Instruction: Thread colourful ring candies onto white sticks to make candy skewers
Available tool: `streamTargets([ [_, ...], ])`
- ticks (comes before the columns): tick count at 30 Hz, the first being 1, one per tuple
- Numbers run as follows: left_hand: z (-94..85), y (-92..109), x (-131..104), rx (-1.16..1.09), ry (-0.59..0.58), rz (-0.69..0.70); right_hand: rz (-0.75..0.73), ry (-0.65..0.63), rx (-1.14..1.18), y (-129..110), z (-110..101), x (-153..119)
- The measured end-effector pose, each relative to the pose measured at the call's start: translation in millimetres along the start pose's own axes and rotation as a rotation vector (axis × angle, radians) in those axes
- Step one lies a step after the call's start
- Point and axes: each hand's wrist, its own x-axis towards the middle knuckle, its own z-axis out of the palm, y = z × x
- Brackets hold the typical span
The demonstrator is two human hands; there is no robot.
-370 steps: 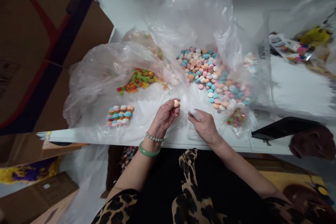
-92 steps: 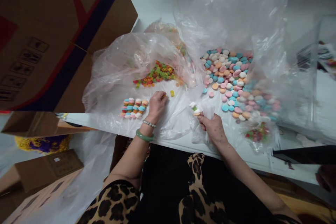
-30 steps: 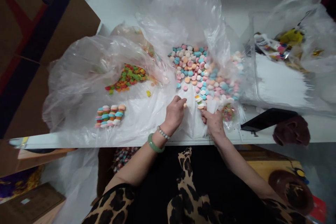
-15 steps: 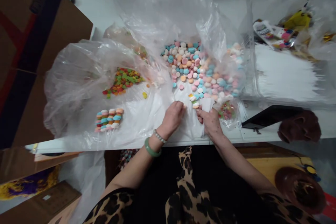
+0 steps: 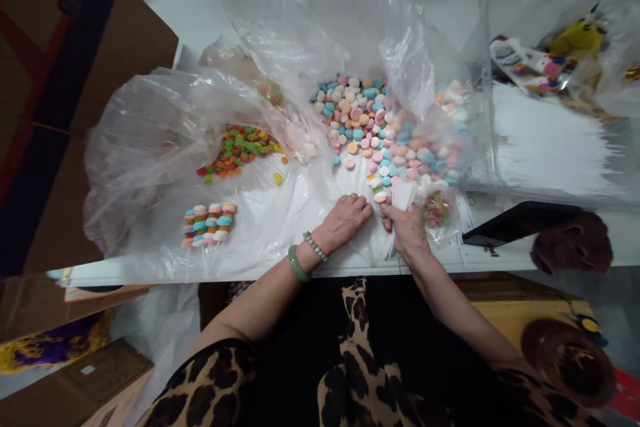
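Observation:
My right hand (image 5: 409,230) is closed around a bundle of white sticks (image 5: 403,195) whose lower ends show beneath the palm. At its thumb side stands a short candy stack (image 5: 379,189) in yellow, green, white and pale orange; its stick is hidden. My left hand (image 5: 349,219), with a beaded bracelet and a green bangle at the wrist, lies just left of it. Its fingers are pressed together and bent down, tips hidden. Beyond both hands is a heap of pastel candies (image 5: 357,113). Several finished-looking candy skewers (image 5: 209,223) lie side by side at the left.
Green, orange and red ring candies (image 5: 243,152) spill from a clear plastic bag (image 5: 150,120) at the left. A small bag of ring candies (image 5: 437,209) lies right of my hands. Farther right are a clear tray of white sticks (image 5: 545,147), a dark tablet-like object (image 5: 520,221) and brown cloth (image 5: 573,243).
My left hand has slid to the right, closer to my right hand, and its fingers now point toward the candy stack. The right hand keeps its grip on the white sticks.

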Motion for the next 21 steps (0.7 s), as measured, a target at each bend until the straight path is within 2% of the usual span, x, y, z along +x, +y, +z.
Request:
streamTargets([
  [5, 1.9, -4.8, -4.0, -0.107, 0.063, -0.109, 0.016, -0.005, -0.011, -1.0, -0.9, -0.2],
  [8, 1.3, -4.3, -10.0, -0.346, 0.118, -0.163, 0.01, -0.009, -0.004, -0.2, -2.2, 0.5],
  [10, -0.3, -3.8, -11.8, -0.593, 0.235, -0.297, -0.002, -0.012, -0.032, -0.3, -4.4, -0.2],
  [13, -10.2, -7.1, -12.8, -0.946, 0.501, -0.564, -0.041, -0.036, -0.169, -2.3, -9.1, -6.0],
  [16, -29.3, -17.5, -19.7, -1.47, 0.668, -0.748, -0.194, -0.118, -0.423, -5.9, -9.6, -18.2],
  [18, -41.8, -25.9, -30.0, -1.796, 0.665, -0.765, -0.361, -0.205, -0.598, -7.4, -3.7, -28.1],
  [21, -52.2, -34.2, -49.7, -2.034, 0.644, -0.771, -0.556, -0.331, -0.771, -6.5, 13.3, -41.6],
])
